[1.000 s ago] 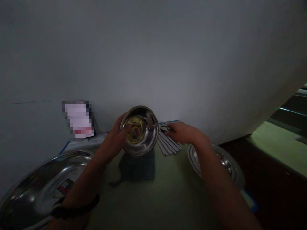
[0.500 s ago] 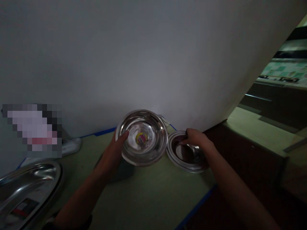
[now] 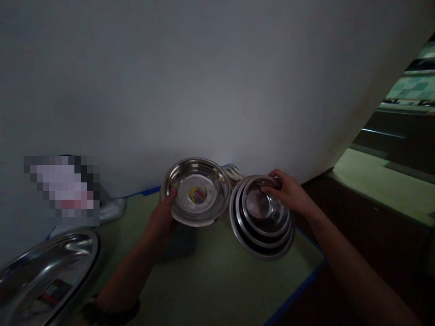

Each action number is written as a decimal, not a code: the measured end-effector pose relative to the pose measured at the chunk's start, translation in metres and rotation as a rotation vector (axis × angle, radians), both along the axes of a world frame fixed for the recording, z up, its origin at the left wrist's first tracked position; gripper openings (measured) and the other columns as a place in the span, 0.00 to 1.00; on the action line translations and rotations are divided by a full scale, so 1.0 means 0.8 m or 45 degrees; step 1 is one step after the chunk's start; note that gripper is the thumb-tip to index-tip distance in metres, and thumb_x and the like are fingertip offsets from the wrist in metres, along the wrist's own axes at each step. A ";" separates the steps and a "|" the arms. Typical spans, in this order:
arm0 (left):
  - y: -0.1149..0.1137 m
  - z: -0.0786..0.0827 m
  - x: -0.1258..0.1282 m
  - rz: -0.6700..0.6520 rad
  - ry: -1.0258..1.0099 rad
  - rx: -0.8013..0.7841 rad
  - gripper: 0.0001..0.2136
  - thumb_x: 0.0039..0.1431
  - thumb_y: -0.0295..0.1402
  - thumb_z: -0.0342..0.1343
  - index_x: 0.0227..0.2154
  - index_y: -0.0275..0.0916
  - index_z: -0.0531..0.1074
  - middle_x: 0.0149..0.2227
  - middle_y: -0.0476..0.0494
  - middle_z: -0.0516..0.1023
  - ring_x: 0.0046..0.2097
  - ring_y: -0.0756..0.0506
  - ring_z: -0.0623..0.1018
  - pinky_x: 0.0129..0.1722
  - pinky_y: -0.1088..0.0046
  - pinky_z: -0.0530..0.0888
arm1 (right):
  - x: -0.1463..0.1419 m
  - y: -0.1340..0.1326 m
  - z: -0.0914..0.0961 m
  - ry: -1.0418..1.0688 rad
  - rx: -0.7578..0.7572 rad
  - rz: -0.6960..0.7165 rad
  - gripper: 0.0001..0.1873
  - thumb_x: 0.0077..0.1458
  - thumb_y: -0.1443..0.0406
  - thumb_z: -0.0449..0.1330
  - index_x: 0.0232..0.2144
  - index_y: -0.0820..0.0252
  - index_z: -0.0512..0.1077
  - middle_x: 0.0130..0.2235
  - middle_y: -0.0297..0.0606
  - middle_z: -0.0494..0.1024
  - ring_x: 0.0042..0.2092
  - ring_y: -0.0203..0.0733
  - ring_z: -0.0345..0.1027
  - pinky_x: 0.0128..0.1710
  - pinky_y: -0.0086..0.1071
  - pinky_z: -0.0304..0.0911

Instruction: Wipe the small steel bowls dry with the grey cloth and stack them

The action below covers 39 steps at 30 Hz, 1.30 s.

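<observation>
My left hand [image 3: 166, 212] grips the left rim of a round, shiny metal plate [image 3: 195, 210], thumb on the inside. A yellow and pink round sticker marks the plate's middle. To its right, my right hand [image 3: 287, 190] is closed on the far rim of a nested stack of metal bowls [image 3: 261, 215], with the thumb inside the smallest one. The stack is tilted so that several rims show, and its near side faces me. Plate and stack are held close beside each other over the table.
The pale green table [image 3: 217, 280] has blue tape [image 3: 295, 294] along its edge. A large oval metal tray [image 3: 81, 253] lies at the left, near a blurred-out object [image 3: 63, 185]. White handles [image 3: 233, 171] show behind the plate. A grey wall [image 3: 210, 90] rises behind.
My right hand has raised and tilted the bowl stack, so its separate rims now show. The plate in my left hand has tipped flatter and shifted slightly left.
</observation>
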State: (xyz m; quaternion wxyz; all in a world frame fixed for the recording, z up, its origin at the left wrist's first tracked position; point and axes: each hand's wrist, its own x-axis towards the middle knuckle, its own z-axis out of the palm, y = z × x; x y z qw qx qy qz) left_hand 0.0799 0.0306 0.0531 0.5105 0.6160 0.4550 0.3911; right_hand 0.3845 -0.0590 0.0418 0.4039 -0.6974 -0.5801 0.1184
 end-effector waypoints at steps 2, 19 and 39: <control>-0.002 0.008 -0.002 0.068 -0.043 -0.059 0.34 0.59 0.56 0.44 0.63 0.41 0.55 0.51 0.35 0.77 0.51 0.35 0.77 0.45 0.58 0.77 | -0.011 0.007 0.007 0.223 0.066 0.023 0.16 0.48 0.55 0.62 0.34 0.57 0.65 0.31 0.37 0.78 0.33 0.42 0.72 0.32 0.32 0.64; -0.020 0.026 -0.009 -0.016 -0.235 -0.245 0.32 0.54 0.62 0.44 0.45 0.42 0.75 0.43 0.40 0.82 0.55 0.34 0.74 0.54 0.56 0.71 | -0.132 0.072 0.030 -0.107 0.183 -0.005 0.29 0.61 0.57 0.48 0.58 0.73 0.59 0.59 0.59 0.66 0.60 0.53 0.60 0.59 0.46 0.55; -0.057 -0.050 0.048 -0.455 0.449 0.003 0.22 0.61 0.51 0.44 0.46 0.37 0.59 0.30 0.42 0.78 0.26 0.44 0.78 0.27 0.67 0.73 | -0.061 -0.002 0.001 -0.758 -0.706 -0.016 0.17 0.64 0.62 0.46 0.51 0.63 0.64 0.48 0.50 0.70 0.47 0.53 0.72 0.41 0.38 0.63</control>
